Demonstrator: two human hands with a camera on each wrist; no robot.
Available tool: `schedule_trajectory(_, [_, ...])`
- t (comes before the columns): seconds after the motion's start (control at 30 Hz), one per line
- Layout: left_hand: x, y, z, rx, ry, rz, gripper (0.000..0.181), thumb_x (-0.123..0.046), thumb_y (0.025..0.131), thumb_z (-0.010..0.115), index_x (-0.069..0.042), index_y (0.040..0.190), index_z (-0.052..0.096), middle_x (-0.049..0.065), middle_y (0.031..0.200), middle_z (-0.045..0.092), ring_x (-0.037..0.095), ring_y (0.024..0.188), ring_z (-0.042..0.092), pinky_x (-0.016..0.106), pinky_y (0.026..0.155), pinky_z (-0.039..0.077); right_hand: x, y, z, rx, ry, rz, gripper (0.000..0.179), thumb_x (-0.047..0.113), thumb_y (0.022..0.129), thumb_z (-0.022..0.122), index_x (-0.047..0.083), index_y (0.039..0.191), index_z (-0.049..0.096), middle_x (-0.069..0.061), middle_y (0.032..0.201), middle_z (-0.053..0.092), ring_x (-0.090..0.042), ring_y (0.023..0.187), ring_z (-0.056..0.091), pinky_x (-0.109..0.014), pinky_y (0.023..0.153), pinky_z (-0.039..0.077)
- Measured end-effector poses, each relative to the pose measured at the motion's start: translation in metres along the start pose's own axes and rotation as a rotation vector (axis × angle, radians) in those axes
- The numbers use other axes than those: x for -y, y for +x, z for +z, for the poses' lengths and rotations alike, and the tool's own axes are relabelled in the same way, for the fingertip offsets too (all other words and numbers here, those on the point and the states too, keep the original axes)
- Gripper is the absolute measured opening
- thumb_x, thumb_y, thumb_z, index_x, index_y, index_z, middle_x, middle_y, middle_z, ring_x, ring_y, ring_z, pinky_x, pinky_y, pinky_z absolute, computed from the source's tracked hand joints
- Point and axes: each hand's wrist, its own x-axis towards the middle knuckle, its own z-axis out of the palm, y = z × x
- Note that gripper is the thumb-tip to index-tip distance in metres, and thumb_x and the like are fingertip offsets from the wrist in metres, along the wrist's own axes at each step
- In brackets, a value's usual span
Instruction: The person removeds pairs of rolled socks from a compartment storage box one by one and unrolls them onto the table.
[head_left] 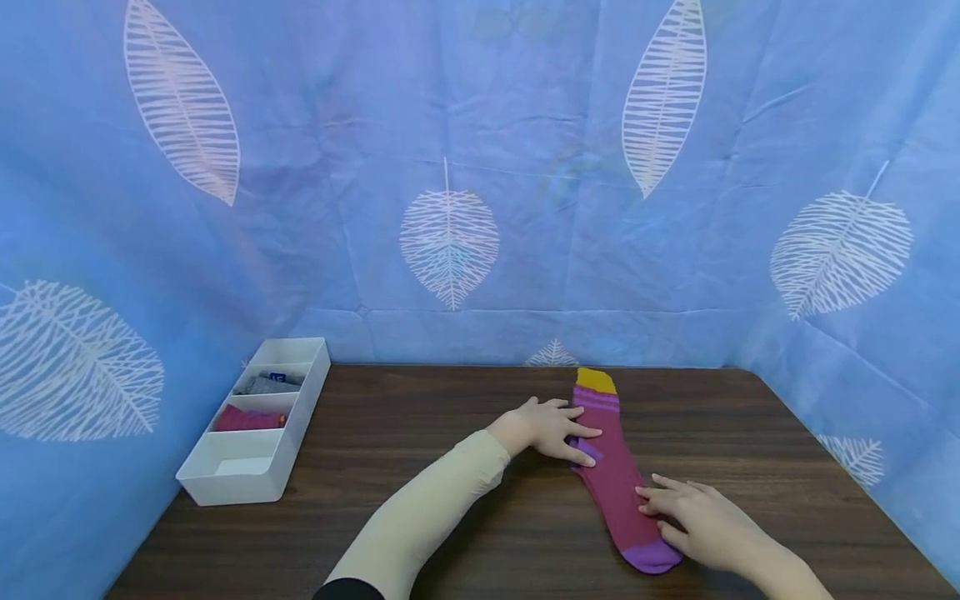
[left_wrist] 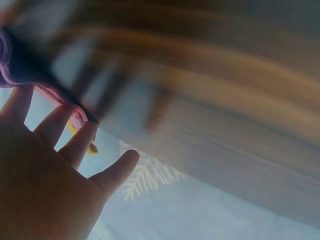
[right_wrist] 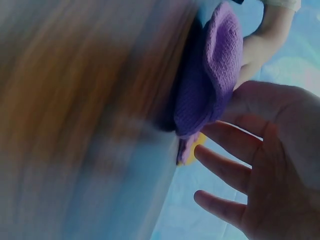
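A maroon sock (head_left: 617, 479) with a purple toe and heel and a yellow cuff edge lies lengthwise on the brown table, cuff toward the back. My left hand (head_left: 546, 429) reaches its upper part from the left, fingers spread and fingertips on the fabric near the heel patch. Lower down, my right hand (head_left: 701, 521) touches the sock's right side close to the toe with loosely extended fingers. From the right wrist, the purple toe (right_wrist: 212, 75) stands out beside the right hand. In the left wrist view, the left hand (left_wrist: 55, 150) has its fingertips at the sock's edge.
At the left of the table (head_left: 420, 392) stands a white divided box (head_left: 288, 458). One compartment holds a folded maroon sock (head_left: 247, 418), another a grey folded item (head_left: 266, 384). A blue curtain (head_left: 517, 250) with white leaf prints hangs behind the table and along its sides.
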Motion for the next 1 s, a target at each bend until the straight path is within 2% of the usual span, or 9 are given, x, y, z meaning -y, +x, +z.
schedule_trajectory(0.13, [-0.012,0.014,-0.004,0.005,-0.001,-0.009,0.061,-0.081,0.086,0.033,-0.063,0.142,0.019,-0.021,0.162,0.015,0.01,0.152,0.013,0.049,0.121,0.02,-0.016,-0.01,-0.002,-0.007,0.007,0.008,0.026,0.04,0.089,0.067,0.025,0.109,0.073,-0.006,0.129,0.066,-0.042,0.124,0.054,-0.066,0.088,0.045])
schedule_trajectory(0.23, [-0.022,0.024,-0.007,0.006,-0.002,-0.014,0.06,-0.081,0.086,0.033,-0.064,0.141,0.018,-0.023,0.161,0.013,0.009,0.152,0.013,0.048,0.121,0.02,-0.03,-0.018,-0.002,-0.006,0.009,-0.013,0.033,0.047,0.087,0.067,0.025,0.112,0.072,-0.008,0.129,0.066,-0.041,0.123,0.055,-0.064,0.085,0.047])
schedule_trajectory(0.37, [-0.034,0.034,-0.009,0.015,0.002,-0.03,0.06,-0.082,0.085,0.033,-0.067,0.14,0.014,-0.025,0.161,0.01,0.008,0.152,0.011,0.047,0.122,0.019,-0.05,-0.024,-0.003,-0.004,-0.023,-0.031,0.038,0.051,0.085,0.067,0.027,0.114,0.071,-0.008,0.129,0.066,-0.034,0.121,0.058,-0.051,0.082,0.054])
schedule_trajectory(0.53, [-0.052,0.045,-0.015,0.039,0.007,-0.05,0.06,-0.082,0.085,0.032,-0.068,0.139,0.011,-0.027,0.161,0.008,0.008,0.152,0.009,0.045,0.122,0.018,-0.072,-0.033,-0.005,0.043,-0.007,0.023,0.04,0.053,0.083,0.068,0.029,0.115,0.07,-0.011,0.131,0.064,-0.03,0.122,0.058,-0.039,0.077,0.056])
schedule_trajectory(0.63, [-0.063,0.052,-0.02,0.04,0.004,-0.061,0.059,-0.082,0.085,0.032,-0.069,0.139,0.01,-0.028,0.161,0.007,0.006,0.152,0.008,0.044,0.122,0.018,-0.084,-0.04,-0.006,0.074,0.036,0.08,0.043,0.053,0.083,0.069,0.027,0.117,0.069,-0.018,0.134,0.06,-0.031,0.122,0.058,-0.041,0.075,0.056])
schedule_trajectory(0.7, [-0.071,0.059,-0.022,0.036,0.005,-0.066,0.058,-0.083,0.085,0.031,-0.07,0.138,0.009,-0.029,0.16,0.005,0.005,0.151,0.008,0.043,0.122,0.018,-0.092,-0.044,-0.008,0.094,0.085,0.126,0.047,0.051,0.082,0.07,0.023,0.12,0.068,-0.025,0.136,0.055,-0.038,0.121,0.057,-0.046,0.076,0.055])
schedule_trajectory(0.87, [-0.085,0.075,-0.029,0.044,0.012,-0.092,0.056,-0.084,0.084,0.03,-0.074,0.134,0.005,-0.032,0.159,0.002,0.003,0.151,0.004,0.041,0.123,0.014,-0.109,-0.05,-0.011,0.106,0.167,0.17,0.05,0.042,0.081,0.074,0.014,0.122,0.067,-0.038,0.137,0.046,-0.054,0.114,0.053,-0.056,0.076,0.052])
schedule_trajectory(0.93, [-0.09,0.079,-0.032,0.054,0.013,-0.102,0.055,-0.083,0.084,0.03,-0.075,0.133,0.004,-0.033,0.158,0.002,0.003,0.151,0.003,0.041,0.123,0.012,-0.116,-0.053,-0.011,0.094,0.164,0.174,0.047,0.044,0.082,0.073,0.017,0.12,0.068,-0.037,0.136,0.048,-0.032,0.121,0.059,-0.049,0.076,0.054])
schedule_trajectory(1.0, [-0.095,0.083,-0.034,0.064,0.024,-0.11,0.054,-0.083,0.085,0.029,-0.075,0.132,0.004,-0.034,0.158,0.001,0.002,0.151,0.002,0.041,0.124,0.012,-0.123,-0.058,-0.01,0.078,0.163,0.179,0.044,0.045,0.082,0.072,0.02,0.119,0.068,-0.036,0.135,0.05,-0.003,0.123,0.056,-0.036,0.076,0.055])
